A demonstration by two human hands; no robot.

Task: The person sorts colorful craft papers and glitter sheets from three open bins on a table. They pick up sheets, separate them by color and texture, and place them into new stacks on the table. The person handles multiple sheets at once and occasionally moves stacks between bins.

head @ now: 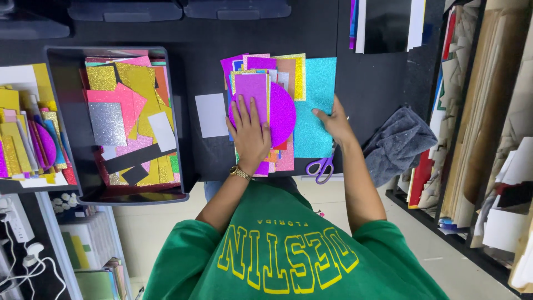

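Left hand: the left hand (250,133) is laid flat, fingers spread, on the pile of glitter sheets (272,105); nothing is gripped, and a gold wristwatch (240,173) is worn at the wrist
Right hand: the right hand (335,123) is pressed open against the right edge of the turquoise glitter sheet (315,105); the fingers are not closed around anything
Pile: the pile of glitter sheets is found in the middle of the black table (366,83), just in front of the person; a purple rectangle sits on top, a magenta half-round piece (282,114) is seen beneath it, and the turquoise glitter sheet lies at the bottom, jutting out to the right
Scissors: purple-handled scissors (322,165) are lying at the near table edge, just below the right hand
White card: a white card (211,115) is lying flat, just left of the pile
Tray: a black tray (61,111) filled with gold, pink and silver glitter offcuts is set well to the left
Cloth: a grey cloth (397,144) is bunched at the right end of the table
Shelves: upright sheets of board are stored in shelves (488,111) at the far right
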